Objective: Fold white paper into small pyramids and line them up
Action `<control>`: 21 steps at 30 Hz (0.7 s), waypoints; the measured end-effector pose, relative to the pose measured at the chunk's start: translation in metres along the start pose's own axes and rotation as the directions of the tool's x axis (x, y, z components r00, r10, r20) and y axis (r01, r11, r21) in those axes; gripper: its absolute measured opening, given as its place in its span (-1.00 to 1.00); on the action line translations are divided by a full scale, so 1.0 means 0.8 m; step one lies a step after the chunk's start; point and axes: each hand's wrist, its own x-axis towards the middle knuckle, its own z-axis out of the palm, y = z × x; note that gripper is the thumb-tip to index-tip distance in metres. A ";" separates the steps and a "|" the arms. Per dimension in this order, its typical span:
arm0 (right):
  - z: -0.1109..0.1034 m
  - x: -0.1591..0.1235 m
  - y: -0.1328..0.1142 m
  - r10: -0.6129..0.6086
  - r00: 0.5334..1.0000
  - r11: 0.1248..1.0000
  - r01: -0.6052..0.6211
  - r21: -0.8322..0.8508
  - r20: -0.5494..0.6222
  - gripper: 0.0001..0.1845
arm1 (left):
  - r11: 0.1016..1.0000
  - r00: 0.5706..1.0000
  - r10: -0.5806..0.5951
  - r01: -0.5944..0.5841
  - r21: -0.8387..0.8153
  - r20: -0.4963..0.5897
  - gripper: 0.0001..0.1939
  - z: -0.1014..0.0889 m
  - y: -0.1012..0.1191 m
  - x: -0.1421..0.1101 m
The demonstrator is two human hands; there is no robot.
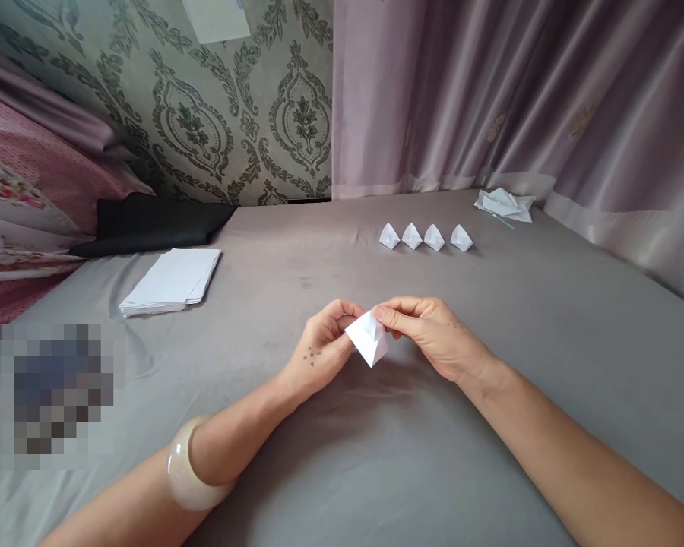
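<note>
A small folded white paper piece [369,342] with pointed corners is held up between both hands, above the grey sheet. My left hand [329,342] grips its left side, fingers curled behind the paper and partly hidden by it. On the other side, my right hand [427,327] pinches the upper right edge between thumb and fingers. Farther back stand several similar folded paper pieces [412,236] in a row, each coming to a point at the top.
A stack of white paper [171,279] lies at the left, near a folded black cloth [159,222]. Crumpled white papers [505,203] rest at the back right beside a thin greenish stick. Patterned wall and curtains [433,99] border the grey sheet [296,266]. A blurred patch covers the lower left.
</note>
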 end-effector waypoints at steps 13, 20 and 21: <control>-0.019 0.015 0.019 0.118 0.992 0.979 -0.125 -0.164 -0.052 -0.64 | 0.900 0.917 -0.370 0.394 -0.187 0.151 -0.67 -0.015 0.003 0.010; -0.010 0.011 0.015 0.116 0.991 0.973 -0.126 -0.193 -0.065 -0.68 | 0.842 0.870 -0.464 0.491 -0.222 0.166 -0.66 -0.018 0.004 0.012; -0.009 0.009 0.014 0.106 0.992 0.972 -0.117 -0.202 -0.066 -0.69 | 0.851 0.871 -0.467 0.489 -0.191 0.153 -0.64 -0.017 0.004 0.011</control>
